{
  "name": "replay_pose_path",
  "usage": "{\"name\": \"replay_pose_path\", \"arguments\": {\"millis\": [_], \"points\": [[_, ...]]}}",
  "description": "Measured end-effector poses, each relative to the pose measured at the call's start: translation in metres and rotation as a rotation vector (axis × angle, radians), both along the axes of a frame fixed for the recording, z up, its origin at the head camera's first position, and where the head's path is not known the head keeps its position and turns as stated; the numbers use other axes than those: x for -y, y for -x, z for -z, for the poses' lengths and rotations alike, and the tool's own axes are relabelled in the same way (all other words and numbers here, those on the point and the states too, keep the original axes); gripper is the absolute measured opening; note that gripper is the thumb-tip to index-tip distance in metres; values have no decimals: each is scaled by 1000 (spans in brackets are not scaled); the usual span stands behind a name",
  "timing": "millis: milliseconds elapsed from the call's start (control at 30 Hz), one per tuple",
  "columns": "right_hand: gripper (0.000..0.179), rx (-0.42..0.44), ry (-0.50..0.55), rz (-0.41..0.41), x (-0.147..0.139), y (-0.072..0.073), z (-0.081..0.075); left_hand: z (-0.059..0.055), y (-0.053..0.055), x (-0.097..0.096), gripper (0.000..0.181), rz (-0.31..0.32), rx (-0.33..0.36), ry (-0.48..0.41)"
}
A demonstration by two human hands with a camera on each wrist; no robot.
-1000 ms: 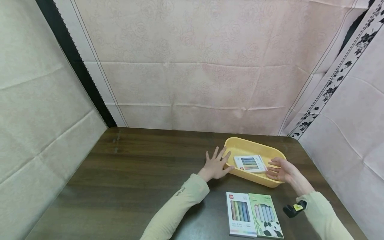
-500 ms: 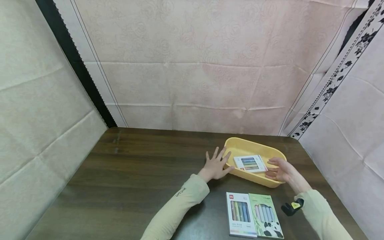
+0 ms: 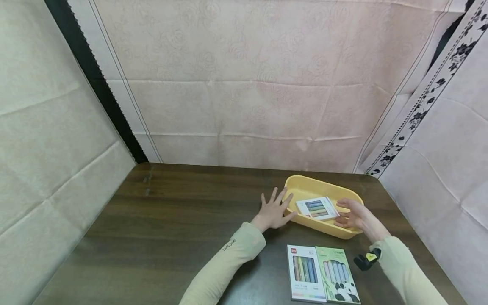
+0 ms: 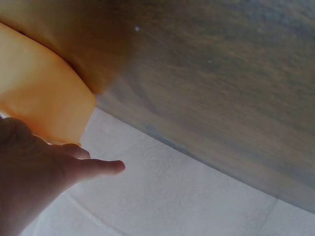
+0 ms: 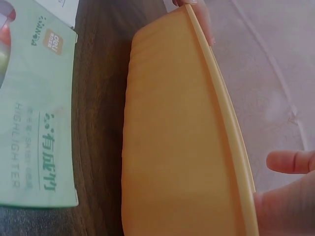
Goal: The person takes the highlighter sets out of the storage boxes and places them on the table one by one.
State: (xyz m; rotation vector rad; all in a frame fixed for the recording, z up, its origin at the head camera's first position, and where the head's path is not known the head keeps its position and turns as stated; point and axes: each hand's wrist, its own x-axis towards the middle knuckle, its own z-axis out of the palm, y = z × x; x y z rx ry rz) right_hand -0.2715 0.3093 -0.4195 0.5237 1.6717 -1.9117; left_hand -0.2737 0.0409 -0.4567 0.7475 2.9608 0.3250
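Note:
My left hand (image 3: 273,213) lies with fingers spread at the left end of a yellow plastic basket (image 3: 316,228), touching its rim. Inside the basket is a white box of highlighters (image 3: 317,208), its window showing the coloured pens. My right hand (image 3: 354,216) reaches over the basket's right end, its fingers loosely bent at the box's right edge; whether they touch it is hard to tell. In the right wrist view the outer wall of the basket (image 5: 172,128) hides the box and most of that hand. The left wrist view shows fingers (image 4: 98,168) beside the basket (image 4: 49,83).
Nearer to me on the dark wooden table (image 3: 171,237) lie a white highlighter box (image 3: 308,273) and a green highlighter box with pandas (image 3: 337,275), side by side. Pale cloth (image 3: 248,110) hangs behind the table and along both sides.
My right hand has moved slightly left inside the basket. The white box there has shifted a little left and turned slightly. My left hand has stayed put.

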Motion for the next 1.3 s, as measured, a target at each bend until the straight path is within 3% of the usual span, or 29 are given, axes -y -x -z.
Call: {"name": "replay_pose_path", "arguments": {"millis": [233,333,533,867,1067,1300], "points": [[28,12,27,-65,-13,20,20,0,0,0,65,-5,1,8],[26,31,25,-40,-12,25,25,1,0,-1,65,-6,3,3],[34,32,-27,-83,-2,21,17,2,1,-1,65,-4,2,5],[70,44,-163,-76,15,17,6,0,1,-1,65,-4,12,11],[71,74,-181,-97,17,19,3,-1,1,0,65,-4,8,12],[66,69,-120,-106,25,16,0,0,1,0,66,-1,7,15]]}}
